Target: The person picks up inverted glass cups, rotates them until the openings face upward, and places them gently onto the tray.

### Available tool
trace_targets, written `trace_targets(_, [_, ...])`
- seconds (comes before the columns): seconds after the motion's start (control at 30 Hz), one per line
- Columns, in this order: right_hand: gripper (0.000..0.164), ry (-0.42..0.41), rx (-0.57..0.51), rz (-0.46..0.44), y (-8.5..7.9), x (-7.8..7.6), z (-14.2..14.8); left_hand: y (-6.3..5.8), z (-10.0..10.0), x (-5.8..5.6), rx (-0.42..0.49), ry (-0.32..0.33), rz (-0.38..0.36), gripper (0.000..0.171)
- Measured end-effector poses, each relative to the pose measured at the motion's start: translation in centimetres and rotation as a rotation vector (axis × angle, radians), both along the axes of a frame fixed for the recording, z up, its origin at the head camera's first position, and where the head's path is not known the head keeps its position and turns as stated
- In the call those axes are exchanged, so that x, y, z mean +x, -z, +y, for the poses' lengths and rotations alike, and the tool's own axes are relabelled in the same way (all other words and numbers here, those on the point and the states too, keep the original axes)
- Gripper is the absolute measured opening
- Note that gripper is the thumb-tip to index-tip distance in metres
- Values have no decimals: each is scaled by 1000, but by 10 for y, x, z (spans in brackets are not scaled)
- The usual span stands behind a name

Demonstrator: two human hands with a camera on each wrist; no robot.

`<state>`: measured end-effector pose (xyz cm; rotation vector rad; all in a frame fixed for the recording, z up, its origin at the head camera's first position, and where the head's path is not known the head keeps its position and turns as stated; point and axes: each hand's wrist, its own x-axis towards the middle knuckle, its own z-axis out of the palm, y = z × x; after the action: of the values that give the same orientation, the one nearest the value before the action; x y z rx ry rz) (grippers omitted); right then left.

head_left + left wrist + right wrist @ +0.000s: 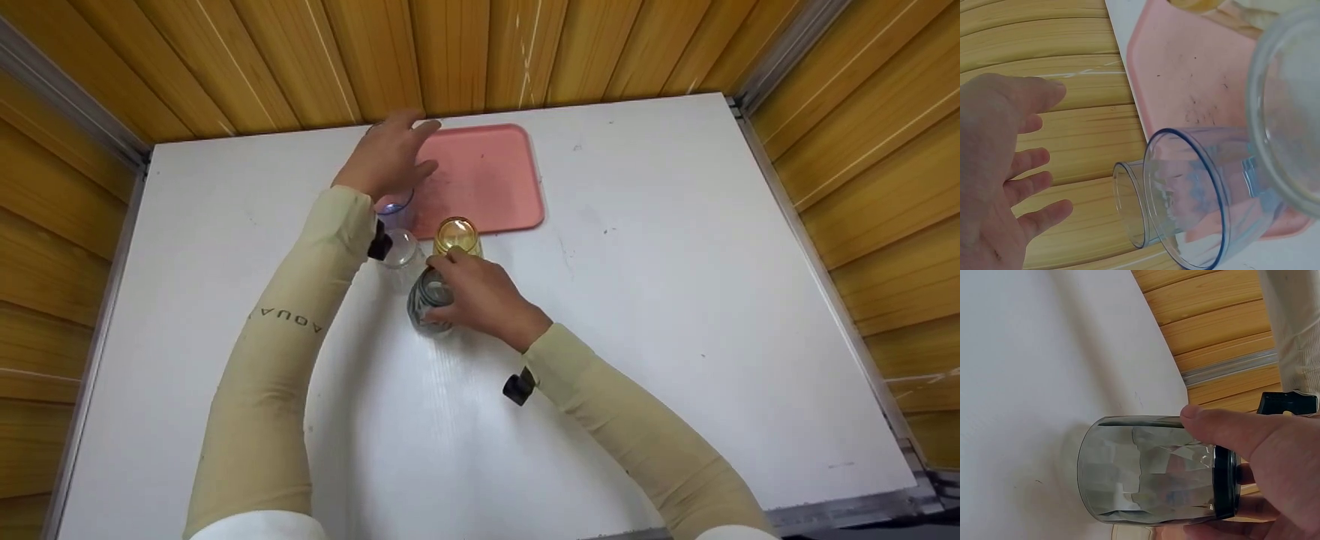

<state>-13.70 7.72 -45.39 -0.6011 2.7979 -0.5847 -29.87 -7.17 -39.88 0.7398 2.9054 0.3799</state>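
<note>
My left hand (391,154) is over the left end of a pink tray (517,180), its fingers spread and holding nothing. Just below it, a blue-rimmed clear glass (1207,197) stands upright on the tray. Behind that one is a smaller upright glass (1129,205), mostly covered by my hand in the head view. With thumb and fingers, my right hand (484,296) grips a grey faceted glass (1145,472) near its thick base; the glass is upside down, rim toward the table.
In front of the tray are an upside-down yellow glass (457,234) and an upside-down clear glass (401,259), both close to the grey one. A white table (645,300) lies beneath everything, with wood-panelled walls (450,60) at the back and sides.
</note>
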Motion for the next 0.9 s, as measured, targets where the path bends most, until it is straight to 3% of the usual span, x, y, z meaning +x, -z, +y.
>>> trace_targets(0.57, [73, 21, -24, 18, 0, 0, 5, -6, -1, 13, 6, 41, 32, 62])
trace_targets(0.9, [74, 30, -42, 20, 0, 1, 8, 0, -6, 19, 17, 60, 63, 62])
